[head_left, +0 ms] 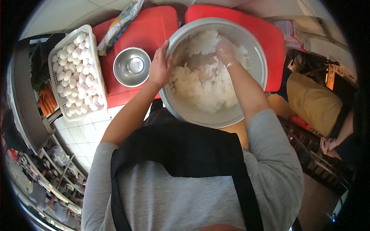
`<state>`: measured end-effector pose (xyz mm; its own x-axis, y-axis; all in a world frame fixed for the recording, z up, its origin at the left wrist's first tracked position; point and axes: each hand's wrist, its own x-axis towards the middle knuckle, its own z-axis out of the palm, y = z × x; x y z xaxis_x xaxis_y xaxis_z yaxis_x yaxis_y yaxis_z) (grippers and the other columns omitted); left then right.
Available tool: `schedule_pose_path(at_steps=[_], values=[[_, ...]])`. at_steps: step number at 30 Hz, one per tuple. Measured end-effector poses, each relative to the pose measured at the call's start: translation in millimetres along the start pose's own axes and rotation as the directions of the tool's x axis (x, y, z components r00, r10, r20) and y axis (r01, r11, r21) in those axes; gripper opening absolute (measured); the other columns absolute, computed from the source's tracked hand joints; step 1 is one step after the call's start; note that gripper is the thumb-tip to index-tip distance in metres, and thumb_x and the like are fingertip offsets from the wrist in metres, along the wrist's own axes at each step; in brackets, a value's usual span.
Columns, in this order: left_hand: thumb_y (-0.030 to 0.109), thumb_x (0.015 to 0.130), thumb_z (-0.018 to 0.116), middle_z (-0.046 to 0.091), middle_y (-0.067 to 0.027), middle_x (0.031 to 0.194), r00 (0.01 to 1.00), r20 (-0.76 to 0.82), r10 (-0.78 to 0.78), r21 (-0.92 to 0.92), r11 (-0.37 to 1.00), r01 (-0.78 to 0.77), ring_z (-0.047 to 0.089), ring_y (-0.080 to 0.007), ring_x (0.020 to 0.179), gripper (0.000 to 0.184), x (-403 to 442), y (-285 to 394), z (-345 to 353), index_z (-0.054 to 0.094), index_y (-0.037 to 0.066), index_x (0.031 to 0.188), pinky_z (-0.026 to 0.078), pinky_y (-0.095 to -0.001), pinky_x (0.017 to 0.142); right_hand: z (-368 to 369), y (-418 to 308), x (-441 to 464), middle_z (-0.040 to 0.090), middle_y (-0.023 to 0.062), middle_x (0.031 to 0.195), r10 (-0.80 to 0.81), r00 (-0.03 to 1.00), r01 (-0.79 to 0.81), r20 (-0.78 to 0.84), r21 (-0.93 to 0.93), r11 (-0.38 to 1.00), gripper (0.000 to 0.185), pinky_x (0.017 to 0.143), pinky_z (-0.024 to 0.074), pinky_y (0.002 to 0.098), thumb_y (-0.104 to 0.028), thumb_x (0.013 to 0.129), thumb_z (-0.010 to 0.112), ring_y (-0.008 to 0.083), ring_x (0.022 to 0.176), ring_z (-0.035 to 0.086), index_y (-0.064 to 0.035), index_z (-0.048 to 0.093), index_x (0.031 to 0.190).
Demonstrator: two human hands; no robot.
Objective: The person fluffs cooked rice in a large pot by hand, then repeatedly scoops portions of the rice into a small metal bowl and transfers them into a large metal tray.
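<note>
A large grey metal basin point(252, 42) rests on red boards and holds white, clumpy food point(210, 90) that looks like rice. My left hand point(160, 65) grips the basin's left rim, fingers wrapped over the edge. Inside the basin, near its upper right, my right hand point(224, 50) wears a clear plastic glove and touches the white food; its fingertips are hard to make out. A small empty steel bowl point(132, 67) stands just left of my left hand.
White eggs fill a plastic basket point(101, 90) at the left, beside carrots point(47, 101). A crumpled patterned bag point(120, 26) lies on the red board point(163, 19). Shelving point(58, 169) stands lower left. Another person's hand point(328, 144) shows at the right, near a dark crate.
</note>
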<state>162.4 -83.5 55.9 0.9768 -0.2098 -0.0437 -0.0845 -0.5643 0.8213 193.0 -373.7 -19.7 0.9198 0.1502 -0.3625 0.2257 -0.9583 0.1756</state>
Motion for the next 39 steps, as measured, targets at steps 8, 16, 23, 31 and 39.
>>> schedule_pose_path(at_steps=[8,16,23,31,39], values=[[0.018,0.087,0.046,0.046,-0.0153,0.122,1.0,-0.013,0.008,0.009,1.0,-0.008,0.05,-0.0339,0.106,0.046,-4,1,-1,0.032,0.013,0.13,0.042,-0.0411,0.086,-10,-58,-117,0.055,0.0203,0.105,-0.208,0.972,0.139,0.112,0.444,0.885,0.042,0.078,0.0452,0.0387,-0.008,0.081,0.044,0.0301,0.096,0.055,-0.0004,0.041,0.122],[0.017,0.085,0.048,0.046,-0.0132,0.122,1.0,-0.016,-0.027,0.05,0.998,0.028,0.05,-0.0326,0.105,0.048,-4,-2,1,0.032,0.015,0.13,0.042,-0.042,0.085,32,49,-175,0.049,0.0216,0.119,-0.249,0.898,0.174,0.363,0.229,0.958,0.046,0.094,0.0371,0.0385,-0.007,0.084,0.039,0.0313,0.108,0.05,-0.0007,0.034,0.129],[0.018,0.085,0.048,0.046,-0.0102,0.123,1.0,-0.007,-0.028,0.1,0.995,0.028,0.05,-0.0295,0.107,0.048,-1,0,6,0.031,0.017,0.13,0.039,-0.043,0.088,-12,58,-40,0.058,0.0183,0.107,0.174,0.912,-0.274,0.373,0.234,0.933,0.025,0.081,0.0456,0.0407,-0.015,0.078,0.051,0.0322,0.099,0.056,-0.0038,0.062,0.097],[0.021,0.085,0.047,0.046,-0.0084,0.124,0.998,0.017,-0.068,0.1,0.993,0.066,0.046,-0.0281,0.113,0.048,-2,2,5,0.03,0.018,0.131,0.035,-0.0479,0.091,-26,-89,-85,0.06,0.0186,0.098,-0.421,0.879,0.377,0.223,0.217,0.901,0.026,0.072,0.0474,0.0406,-0.017,0.084,0.041,0.0328,0.086,0.06,-0.0037,0.061,0.095],[0.022,0.086,0.046,0.045,-0.0077,0.126,0.996,0.045,-0.083,0.104,0.992,0.078,0.044,-0.0279,0.114,0.049,2,6,4,0.03,0.02,0.131,0.031,-0.0515,0.095,-47,16,-58,0.06,0.0207,0.098,0.027,0.898,-0.189,0.439,0.329,0.925,0.029,0.077,0.0457,0.0426,-0.018,0.083,0.041,0.0339,0.088,0.059,-0.0001,0.062,0.093]])
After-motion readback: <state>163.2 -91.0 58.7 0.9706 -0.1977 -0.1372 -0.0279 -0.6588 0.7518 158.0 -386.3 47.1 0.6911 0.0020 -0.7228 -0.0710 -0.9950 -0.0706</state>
